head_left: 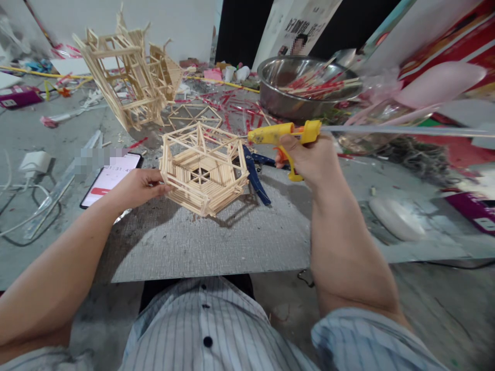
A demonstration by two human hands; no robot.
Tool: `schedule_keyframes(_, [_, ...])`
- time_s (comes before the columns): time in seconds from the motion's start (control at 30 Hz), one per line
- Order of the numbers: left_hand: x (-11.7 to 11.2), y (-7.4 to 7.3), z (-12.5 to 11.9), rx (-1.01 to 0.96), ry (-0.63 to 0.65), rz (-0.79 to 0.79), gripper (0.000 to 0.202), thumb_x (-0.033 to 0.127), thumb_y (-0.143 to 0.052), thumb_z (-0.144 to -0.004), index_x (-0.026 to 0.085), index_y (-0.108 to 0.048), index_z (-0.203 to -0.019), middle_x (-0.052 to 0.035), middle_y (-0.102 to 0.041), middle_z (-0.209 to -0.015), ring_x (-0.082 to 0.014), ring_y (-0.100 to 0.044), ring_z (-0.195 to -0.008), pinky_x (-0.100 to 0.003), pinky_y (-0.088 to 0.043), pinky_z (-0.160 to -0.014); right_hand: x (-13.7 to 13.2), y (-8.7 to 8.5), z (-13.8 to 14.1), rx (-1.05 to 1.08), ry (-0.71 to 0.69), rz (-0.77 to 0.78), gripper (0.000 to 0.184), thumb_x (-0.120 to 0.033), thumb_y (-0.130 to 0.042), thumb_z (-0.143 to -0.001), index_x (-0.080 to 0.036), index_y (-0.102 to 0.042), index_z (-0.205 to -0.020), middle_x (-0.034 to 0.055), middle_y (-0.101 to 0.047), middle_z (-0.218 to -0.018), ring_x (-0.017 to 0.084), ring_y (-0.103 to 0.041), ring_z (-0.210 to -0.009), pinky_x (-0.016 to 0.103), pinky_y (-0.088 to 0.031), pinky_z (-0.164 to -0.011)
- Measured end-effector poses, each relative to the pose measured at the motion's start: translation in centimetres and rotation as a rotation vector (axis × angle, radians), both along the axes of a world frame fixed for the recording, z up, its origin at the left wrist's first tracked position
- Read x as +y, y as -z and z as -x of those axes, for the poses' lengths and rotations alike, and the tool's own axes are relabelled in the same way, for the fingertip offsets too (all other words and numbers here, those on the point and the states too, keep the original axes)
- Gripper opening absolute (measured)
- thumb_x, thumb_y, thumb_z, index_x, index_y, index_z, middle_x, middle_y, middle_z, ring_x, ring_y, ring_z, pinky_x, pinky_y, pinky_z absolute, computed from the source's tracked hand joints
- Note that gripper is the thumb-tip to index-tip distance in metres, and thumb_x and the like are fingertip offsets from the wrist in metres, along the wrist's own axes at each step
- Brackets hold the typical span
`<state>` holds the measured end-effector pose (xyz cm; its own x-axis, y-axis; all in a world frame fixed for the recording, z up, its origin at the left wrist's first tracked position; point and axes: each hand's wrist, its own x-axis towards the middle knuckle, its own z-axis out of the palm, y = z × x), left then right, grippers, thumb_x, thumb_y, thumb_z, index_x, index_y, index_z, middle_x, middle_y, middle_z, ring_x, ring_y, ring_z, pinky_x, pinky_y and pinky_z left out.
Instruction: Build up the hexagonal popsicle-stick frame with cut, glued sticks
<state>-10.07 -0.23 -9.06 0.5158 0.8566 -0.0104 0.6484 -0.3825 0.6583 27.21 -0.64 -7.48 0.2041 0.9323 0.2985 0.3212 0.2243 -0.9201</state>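
My left hand point(144, 186) pinches the left edge of a hexagonal frame point(204, 193) built from thin wooden sticks, tilted above the table. In my right hand point(313, 157) is a yellow glue gun point(273, 134) with an orange trigger. Its nozzle points left and meets the frame's upper right corner or lies very close to it. A long clear glue stick point(394, 131) runs out of the gun's back to the right. Behind the frame's right side lie blue-handled pliers point(256, 178), partly covered by it.
A taller stick structure point(124, 77) stands at the back left. A flat stick hexagon point(193, 114) lies behind the frame. A steel bowl point(278, 95) holds red-marked sticks. A phone point(112, 178) lies by my left wrist, a white charger point(36, 164) farther left. Red scraps litter the table point(185, 247).
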Motion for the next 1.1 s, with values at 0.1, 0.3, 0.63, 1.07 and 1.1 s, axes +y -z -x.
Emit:
schedule_keyframes(0.1, [-0.1, 0.0, 0.1, 0.02, -0.007, 0.041, 0.041, 0.048, -0.056, -0.083, 0.012, -0.075, -0.093, -0.009, -0.073, -0.081, -0.0135, -0.059, -0.064, -0.027, -0.047, -0.064, -0.2, -0.2, 0.1, 0.023, 0.003, 0.012, 0.053, -0.07, -0.08, -0.059, -0.021, -0.063, -0.07, -0.0028, -0.054, -0.048, 0.012, -0.051, -0.041, 0.028, -0.045, -0.04])
schedule_keyframes(0.3, [-0.2, -0.2, -0.1, 0.028, -0.002, 0.051, 0.039, 0.043, -0.056, -0.083, 0.011, -0.074, -0.094, -0.0091, -0.071, -0.079, -0.0141, -0.059, -0.065, -0.028, -0.047, -0.066, -0.2, 0.2, -0.5, 0.026, -0.041, -0.022, 0.043, -0.065, -0.078, -0.069, -0.025, -0.064, -0.075, -0.001, -0.059, -0.055, 0.016, -0.057, -0.046, 0.034, -0.053, -0.048])
schedule_keyframes(0.63, [-0.2, 0.1, 0.0, 0.031, -0.01, 0.062, 0.041, 0.043, -0.056, -0.084, 0.012, -0.075, -0.103, -0.009, -0.074, -0.087, -0.0133, -0.06, -0.067, -0.028, -0.048, -0.067, 0.3, 0.9, 0.0, 0.045, -0.059, -0.048, 0.052, -0.07, -0.078, -0.065, -0.021, -0.064, -0.077, 0.0001, -0.061, -0.057, 0.017, -0.061, -0.051, 0.036, -0.058, -0.052])
schedule_keyframes(1.07, [-0.2, -0.2, -0.1, 0.029, 0.007, 0.056, 0.04, 0.044, -0.056, -0.083, 0.011, -0.074, -0.094, -0.0098, -0.073, -0.086, -0.0134, -0.06, -0.066, -0.028, -0.05, -0.068, -0.3, -0.2, 0.5, 0.097, 0.047, 0.019, 0.067, -0.079, -0.081, -0.043, -0.02, -0.064, -0.07, -0.0009, -0.06, -0.051, 0.015, -0.058, -0.044, 0.035, -0.056, -0.048])
schedule_keyframes(1.1, [-0.2, -0.1, -0.1, 0.024, -0.001, 0.043, 0.039, 0.045, -0.057, -0.082, 0.012, -0.075, -0.093, -0.0093, -0.074, -0.086, -0.0132, -0.06, -0.066, -0.028, -0.049, -0.067, -0.4, -0.4, 0.6, 0.11, 0.057, 0.017, 0.068, -0.078, -0.082, -0.04, -0.02, -0.064, -0.07, -0.0013, -0.06, -0.05, 0.015, -0.058, -0.044, 0.035, -0.055, -0.047])
